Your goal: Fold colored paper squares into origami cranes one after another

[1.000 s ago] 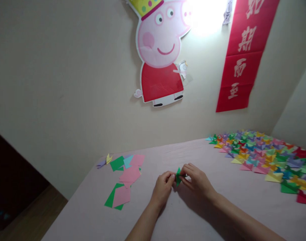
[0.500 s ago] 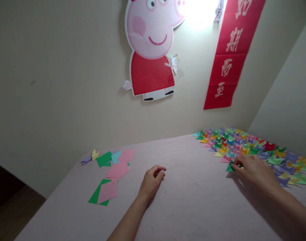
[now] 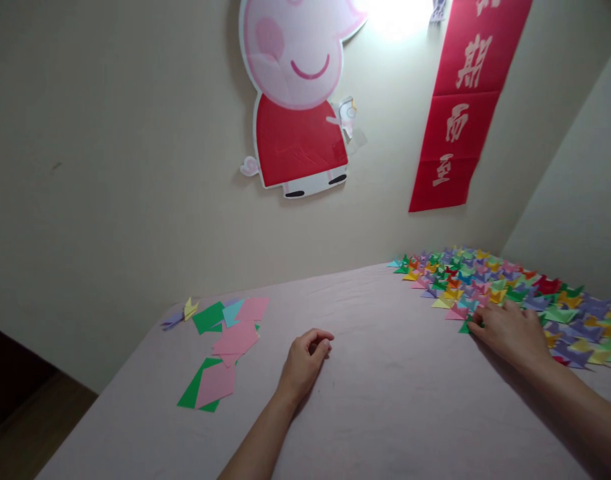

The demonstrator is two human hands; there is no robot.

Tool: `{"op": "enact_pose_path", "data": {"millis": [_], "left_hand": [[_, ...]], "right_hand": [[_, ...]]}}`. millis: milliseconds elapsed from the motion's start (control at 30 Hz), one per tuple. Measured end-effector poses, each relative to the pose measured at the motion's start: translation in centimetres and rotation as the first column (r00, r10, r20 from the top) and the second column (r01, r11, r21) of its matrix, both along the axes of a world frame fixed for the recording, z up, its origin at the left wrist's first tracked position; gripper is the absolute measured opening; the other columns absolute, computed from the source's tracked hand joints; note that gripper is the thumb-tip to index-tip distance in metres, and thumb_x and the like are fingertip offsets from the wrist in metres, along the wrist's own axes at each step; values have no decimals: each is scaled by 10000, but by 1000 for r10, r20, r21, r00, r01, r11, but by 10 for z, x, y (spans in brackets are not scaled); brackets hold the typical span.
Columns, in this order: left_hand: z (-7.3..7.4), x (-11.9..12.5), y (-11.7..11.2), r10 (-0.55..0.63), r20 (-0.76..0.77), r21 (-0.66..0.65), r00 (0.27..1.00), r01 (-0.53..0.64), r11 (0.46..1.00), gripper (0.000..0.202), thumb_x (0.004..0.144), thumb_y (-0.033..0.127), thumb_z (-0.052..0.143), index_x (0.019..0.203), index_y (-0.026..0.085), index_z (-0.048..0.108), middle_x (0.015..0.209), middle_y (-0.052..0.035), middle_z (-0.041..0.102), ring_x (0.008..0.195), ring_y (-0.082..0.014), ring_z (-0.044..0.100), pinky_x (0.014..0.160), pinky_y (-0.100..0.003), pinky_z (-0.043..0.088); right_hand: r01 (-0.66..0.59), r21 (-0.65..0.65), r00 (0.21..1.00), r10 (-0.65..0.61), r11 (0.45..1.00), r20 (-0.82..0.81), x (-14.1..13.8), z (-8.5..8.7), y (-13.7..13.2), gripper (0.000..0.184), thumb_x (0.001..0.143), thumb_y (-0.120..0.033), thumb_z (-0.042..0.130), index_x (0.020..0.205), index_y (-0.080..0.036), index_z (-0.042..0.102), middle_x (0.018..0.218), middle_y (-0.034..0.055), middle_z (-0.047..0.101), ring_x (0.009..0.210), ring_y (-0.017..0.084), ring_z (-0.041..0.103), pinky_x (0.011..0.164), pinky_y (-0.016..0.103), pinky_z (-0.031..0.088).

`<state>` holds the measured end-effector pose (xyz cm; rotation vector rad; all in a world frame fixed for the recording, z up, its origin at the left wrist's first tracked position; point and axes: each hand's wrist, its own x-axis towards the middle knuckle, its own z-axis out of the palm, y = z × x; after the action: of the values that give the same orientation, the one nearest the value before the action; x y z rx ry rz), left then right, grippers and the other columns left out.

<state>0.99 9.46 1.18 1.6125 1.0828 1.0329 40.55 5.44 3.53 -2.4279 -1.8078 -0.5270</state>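
My left hand (image 3: 305, 360) rests on the pink tablecloth (image 3: 385, 400) near the middle, fingers loosely curled with nothing in them. My right hand (image 3: 510, 330) reaches to the right, its fingertips down on a small green folded paper piece (image 3: 465, 327). That piece lies at the near left edge of a wide spread of several folded paper pieces (image 3: 505, 283) in many colours, laid side by side on the cloth.
Flat paper squares, pink (image 3: 235, 340) and green (image 3: 208, 317), lie scattered at the left with small yellow (image 3: 190, 308) and purple (image 3: 171, 321) folded pieces. A cartoon pig cutout (image 3: 300, 120) and a red banner (image 3: 458, 113) hang on the wall. The table's left edge drops to a dark floor (image 3: 15, 427).
Both hands held the green folded piece at the table's middle. My right hand carried it right to the edge of the spread; my left hand let go and stayed curled on the cloth.
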Motion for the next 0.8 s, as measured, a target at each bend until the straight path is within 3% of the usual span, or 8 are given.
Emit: {"op": "enact_pose_path", "data": {"millis": [433,633,700,800], "left_hand": [[-1,0,0,1,-17,15,1000,-1,1000,232,810,320,542,902,168,692,754,-31,658,712,-177,602,694,-273,460],[-1,0,0,-6,-19,18,1000,6,1000,240,810,329,545,906,164,691,745,-26,650,703,-173,598,693,-269,460],[0,0,0,-9,-20,19,1000,9,1000,238,809,326,547,909,167,693,750,-24,651,708,-173,600,699,-270,461],[0,1,0,-5,-26,21,1000,5,1000,234,810,324,551,909,166,692,748,-21,648,709,-173,600,697,-271,460]], "right_hand": [[-15,53,998,18,998,-62,-3,6,-5,197,819,-237,569,661,-188,676,831,170,705,892,331,550,684,384,275],[91,208,981,-51,974,-188,1,30,1,177,783,-368,603,794,-203,666,700,120,658,746,312,527,644,368,297],[61,280,978,-1,958,-208,-12,39,4,182,804,-328,557,882,-195,653,777,115,669,805,308,535,693,380,327],[-148,309,953,219,939,-209,-61,42,6,148,859,-312,524,873,-213,633,804,68,658,836,254,545,768,350,365]]}}
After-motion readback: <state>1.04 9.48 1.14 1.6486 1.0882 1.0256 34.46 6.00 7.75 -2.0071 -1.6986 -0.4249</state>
